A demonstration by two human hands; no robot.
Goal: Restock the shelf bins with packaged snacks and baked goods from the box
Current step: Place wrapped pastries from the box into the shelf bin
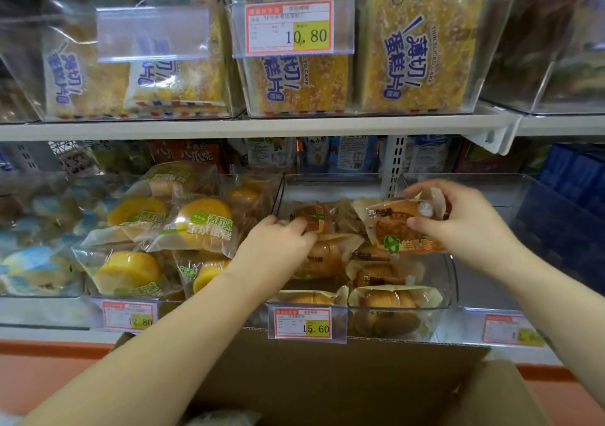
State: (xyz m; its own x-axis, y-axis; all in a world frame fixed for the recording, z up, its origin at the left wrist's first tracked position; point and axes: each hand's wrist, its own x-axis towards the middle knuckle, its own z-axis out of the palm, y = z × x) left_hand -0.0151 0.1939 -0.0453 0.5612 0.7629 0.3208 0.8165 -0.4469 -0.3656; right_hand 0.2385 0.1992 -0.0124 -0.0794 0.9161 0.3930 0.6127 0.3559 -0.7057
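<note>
Our right hand (458, 221) pinches a wrapped bun packet (394, 227) over the clear bin (453, 278) tagged 15.60 (302, 323). Our left hand (278, 240) grips another packet (315, 222) inside it. Above, "THIN SLICED CAKE" packs (415, 42) are tagged 10.80 (289, 28). The box (327, 380) sits below.

There are two hands, the left hand (278, 242) and the right hand (458, 226), with one brown cake packet (393, 226) in each. One cardboard box (327, 376) is below. Four price tags (289, 26) are seen, four thin sliced cake packs (415, 49), and at least five lime cake packets (203, 226).
</note>
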